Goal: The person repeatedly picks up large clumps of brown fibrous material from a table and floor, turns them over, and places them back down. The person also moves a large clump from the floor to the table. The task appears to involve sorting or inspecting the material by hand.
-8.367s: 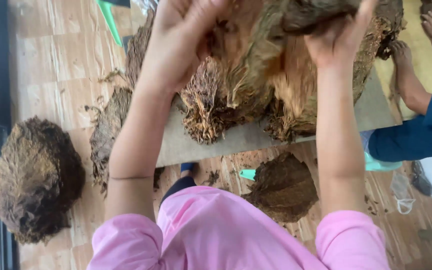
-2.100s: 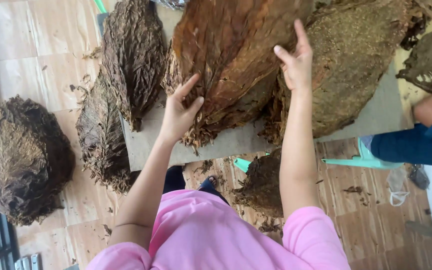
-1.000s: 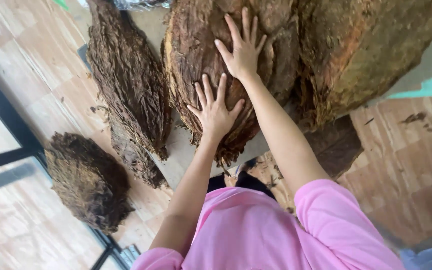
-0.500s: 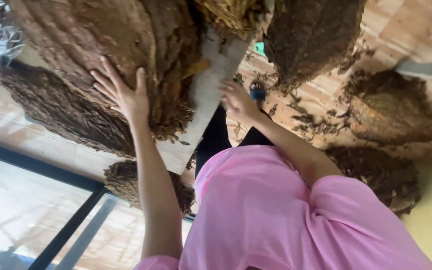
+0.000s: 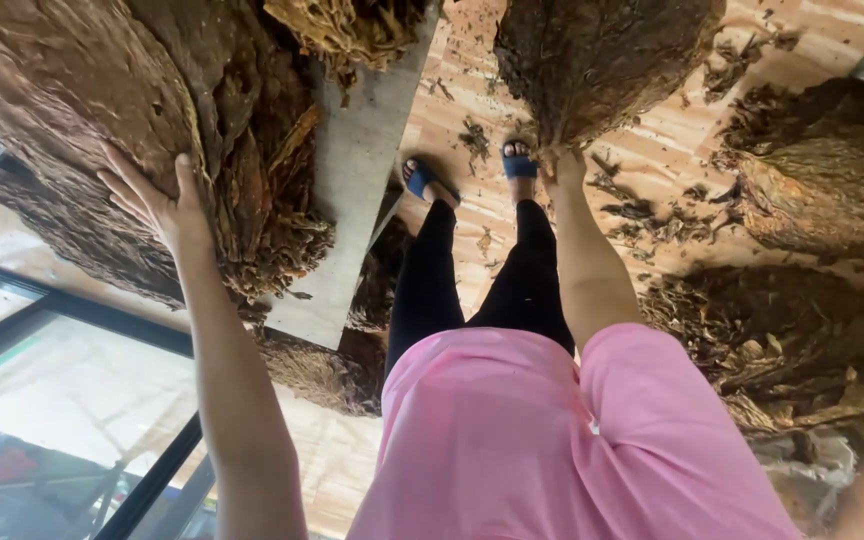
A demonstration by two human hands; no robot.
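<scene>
Two blue sandals (image 5: 422, 180) stand on the light wooden floor (image 5: 642, 170). A black-framed glass panel (image 5: 62, 400) is at the left. Crumbs of dry brown leaf (image 5: 474, 140) lie scattered near the sandals.

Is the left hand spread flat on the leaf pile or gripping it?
Spread flat: the left hand lies open, fingers extended, against the brown dried leaf pile on the board.
</scene>
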